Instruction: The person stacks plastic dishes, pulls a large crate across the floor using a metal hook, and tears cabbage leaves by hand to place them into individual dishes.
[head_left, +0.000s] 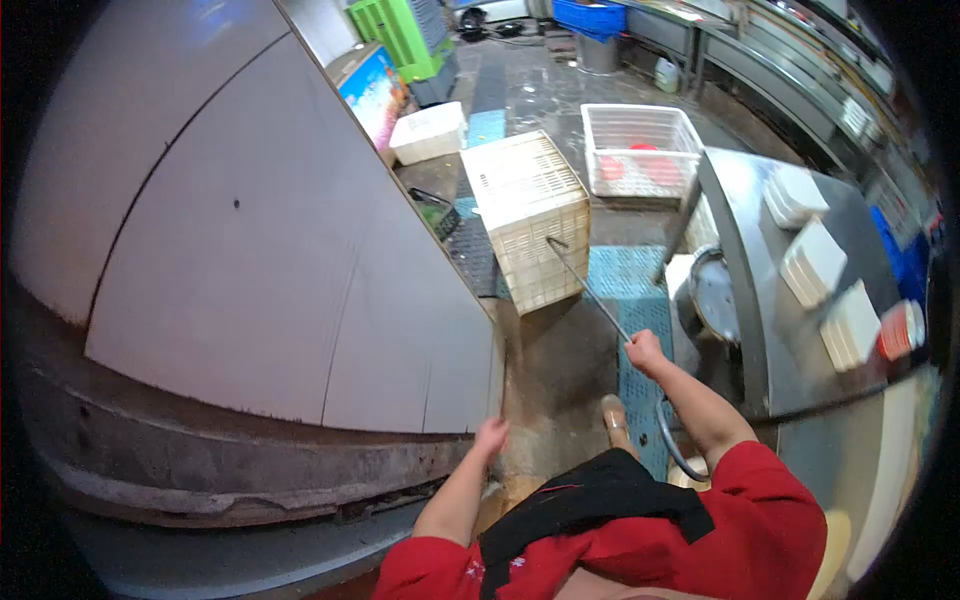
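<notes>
My right hand [645, 352] is closed around a long metal hook [600, 303], held out in front of me. Its far tip meets the side of a tall, off-white slatted plastic crate [540, 258] standing on the floor. A grey curved bar [676, 448] shows below my right forearm. Down by the lower edge of the pale wall panel [300, 250], my left hand [491, 438] hangs with its fingers curled and nothing visible in them.
A steel table [745, 240] at right carries stacked white containers [813, 262]; a metal pot [713, 292] stands beneath. Blue mats [630, 275] cover part of the floor. Farther off are a white basket [642, 135] with red things inside and a white box [430, 132].
</notes>
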